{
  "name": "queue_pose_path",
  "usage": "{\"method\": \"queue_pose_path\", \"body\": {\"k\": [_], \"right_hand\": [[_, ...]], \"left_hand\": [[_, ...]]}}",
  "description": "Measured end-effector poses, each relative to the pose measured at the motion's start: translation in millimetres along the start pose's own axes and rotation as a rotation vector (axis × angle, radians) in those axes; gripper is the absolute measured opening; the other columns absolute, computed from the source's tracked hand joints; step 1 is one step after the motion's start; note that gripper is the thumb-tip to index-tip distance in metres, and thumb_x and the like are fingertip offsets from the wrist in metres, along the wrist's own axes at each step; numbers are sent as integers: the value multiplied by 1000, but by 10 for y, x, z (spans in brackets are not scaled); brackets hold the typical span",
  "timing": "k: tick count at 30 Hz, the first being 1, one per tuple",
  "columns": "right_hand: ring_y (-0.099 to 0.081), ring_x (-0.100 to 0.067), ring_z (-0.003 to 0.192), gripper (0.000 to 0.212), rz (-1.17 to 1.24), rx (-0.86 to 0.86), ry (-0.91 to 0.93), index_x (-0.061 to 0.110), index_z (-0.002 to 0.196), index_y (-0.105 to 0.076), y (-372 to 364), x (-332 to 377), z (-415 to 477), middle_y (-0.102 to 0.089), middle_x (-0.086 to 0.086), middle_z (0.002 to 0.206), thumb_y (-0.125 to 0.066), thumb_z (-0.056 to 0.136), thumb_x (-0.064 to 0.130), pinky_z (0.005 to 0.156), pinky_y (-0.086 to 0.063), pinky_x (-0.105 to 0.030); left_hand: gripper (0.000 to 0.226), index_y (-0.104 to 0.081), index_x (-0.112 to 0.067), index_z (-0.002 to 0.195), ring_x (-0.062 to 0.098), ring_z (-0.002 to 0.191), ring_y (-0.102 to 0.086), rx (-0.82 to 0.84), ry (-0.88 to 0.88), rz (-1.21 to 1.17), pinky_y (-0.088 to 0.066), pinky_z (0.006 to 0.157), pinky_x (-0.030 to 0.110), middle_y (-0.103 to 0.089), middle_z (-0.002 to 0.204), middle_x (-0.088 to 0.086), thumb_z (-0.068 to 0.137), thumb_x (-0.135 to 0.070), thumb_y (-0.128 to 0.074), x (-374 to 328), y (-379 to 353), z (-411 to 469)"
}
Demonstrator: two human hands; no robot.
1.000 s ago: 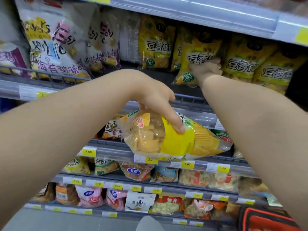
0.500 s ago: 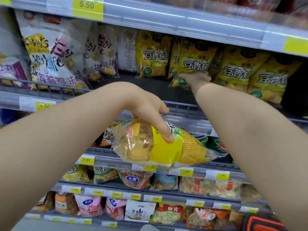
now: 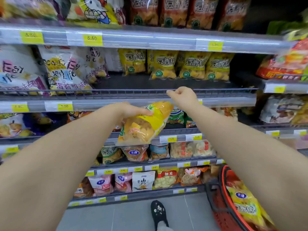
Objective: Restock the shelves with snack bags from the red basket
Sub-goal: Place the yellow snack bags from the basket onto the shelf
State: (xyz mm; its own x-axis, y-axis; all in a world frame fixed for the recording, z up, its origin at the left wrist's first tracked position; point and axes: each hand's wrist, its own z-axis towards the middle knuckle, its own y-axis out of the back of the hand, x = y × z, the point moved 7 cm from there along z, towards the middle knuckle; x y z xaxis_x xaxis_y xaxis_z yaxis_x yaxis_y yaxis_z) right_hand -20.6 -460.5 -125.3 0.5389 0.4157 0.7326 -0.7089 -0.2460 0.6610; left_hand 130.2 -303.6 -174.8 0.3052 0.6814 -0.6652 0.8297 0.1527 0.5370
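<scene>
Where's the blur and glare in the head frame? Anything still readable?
Head view: motion smear worst on the top-left bags and right edge; glare streaks along the upper shelf rail; the 5.50 tag reads, the tag further right is smeared; the yellow snack bag in the left hand is fairly sharp; wide-angle lens bows the shelves and swells the forearms.

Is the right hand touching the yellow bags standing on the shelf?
Apart. The head view shows bare dark shelf between the right hand and the yellow bags.
</scene>
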Motion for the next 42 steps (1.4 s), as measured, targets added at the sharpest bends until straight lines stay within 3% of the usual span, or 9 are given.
{"method": "queue_pose_path", "body": {"k": [6, 11, 17, 22, 25, 31, 36, 40, 42], "right_hand": [[-53, -27, 111, 97, 195, 207, -226, 11, 146, -21, -109, -22, -730, -36, -8, 145, -67, 76, 59, 84, -54, -43], [-56, -10, 88, 86, 167, 443, -174, 17, 132, -35, -272, 78, -1068, -51, 9, 110, -75, 68, 59, 60, -51, -29], [-54, -6, 83, 75, 292, 335, -183, 20, 126, -39, -108, -107, -1018, -54, 5, 115, -82, 68, 42, 60, -42, -23], [-55, -19, 117, 77, 433, 573, -142, 21, 131, -49, -134, -49, -997, -60, 3, 128, -82, 64, 37, 103, -37, -51], [-58, -11, 103, 51, 338, 414, -50, 27, 119, -56, -46, 74, -894, -61, 5, 122, -77, 75, 41, 86, -46, -33], [-56, -18, 105, 95, -78, 382, 47, 20, 135, -38, -228, 328, -790, -54, 4, 119, -72, 62, 69, 85, -51, -36], [-57, -14, 92, 80, -40, 272, 64, 20, 115, -45, -222, 390, -514, -58, 7, 103, -82, 56, 59, 63, -47, -29], [-54, -15, 89, 75, -60, 141, 87, 24, 109, -45, -114, 512, -135, -55, 9, 97, -78, 55, 64, 65, -42, -32], [-53, -16, 90, 80, -112, 106, 100, 22, 114, -47, -114, 585, 77, -55, 7, 101, -77, 54, 67, 69, -41, -33]], "left_hand": [[106, -40, -10, 138, 29, 96, -60, -169, -18, -227, -50, 77, 43, -57, 128, 12, 54, -57, -85, 73, -137, -265], [55, -64, -14, 109, 20, 63, -72, 17, -86, -553, -54, 47, 30, -74, 74, 7, 68, -46, -80, -101, -322, -425], [54, -58, -18, 121, 16, 107, -60, -19, -152, -630, -46, 93, 36, -67, 115, 2, 81, -52, -67, -14, -178, -463], [63, -62, -17, 110, 21, 80, -73, 144, -144, -754, -56, 60, 32, -74, 92, 6, 64, -57, -75, 137, -241, -453], [44, -64, -18, 105, 21, 72, -73, 127, -160, -863, -57, 53, 35, -75, 84, 6, 76, -49, -72, 132, -222, -383], [44, -64, -21, 109, 22, 82, -72, 34, -137, -842, -59, 65, 39, -75, 96, 4, 74, -46, -76, 85, -98, -250], [54, -61, -20, 115, 21, 87, -72, 65, -238, -744, -58, 74, 40, -75, 98, 3, 75, -54, -73, -43, 86, -165], [40, -55, -14, 127, 17, 101, -63, -408, -396, -679, -49, 84, 30, -63, 124, 7, 96, -38, -50, -16, 690, 25], [38, -53, -18, 134, 21, 115, -56, -708, -514, -193, -42, 93, 29, -56, 135, 6, 96, -22, -48, -50, 973, 73]]}}
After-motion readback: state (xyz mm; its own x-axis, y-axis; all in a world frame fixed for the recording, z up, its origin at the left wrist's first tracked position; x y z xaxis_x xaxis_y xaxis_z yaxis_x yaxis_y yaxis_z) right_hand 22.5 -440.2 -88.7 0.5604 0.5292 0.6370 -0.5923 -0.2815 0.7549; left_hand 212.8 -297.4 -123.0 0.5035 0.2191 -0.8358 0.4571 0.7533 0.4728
